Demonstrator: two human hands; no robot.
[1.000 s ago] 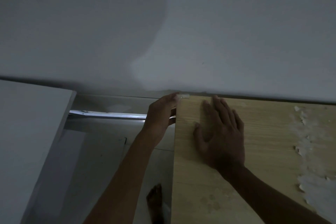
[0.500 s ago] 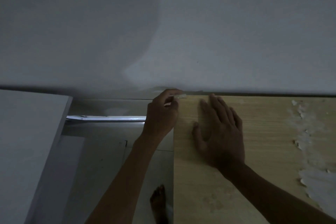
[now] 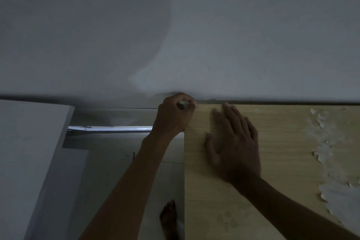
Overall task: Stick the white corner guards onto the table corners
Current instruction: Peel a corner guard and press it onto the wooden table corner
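A grey wall [image 3: 194, 35] stands behind the wooden table [image 3: 282, 161], whose veneer peels in white patches [image 3: 327, 161] at the right. The right hand [image 3: 234, 146] lies flat on the tabletop, fingers straight and slightly spread. At the far left corner the left hand [image 3: 173, 117] curls, thumb and forefinger pinching the small pale guard [image 3: 184, 105] against that corner. A bare foot [image 3: 168, 218] shows below.

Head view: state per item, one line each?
left hand: curled round the corner guard at the table's far left corner
corner guard: pinched at that corner, mostly hidden
right hand: flat, fingers straight, palm down on the table
table: wood-grain top against the wall, veneer peeled at right
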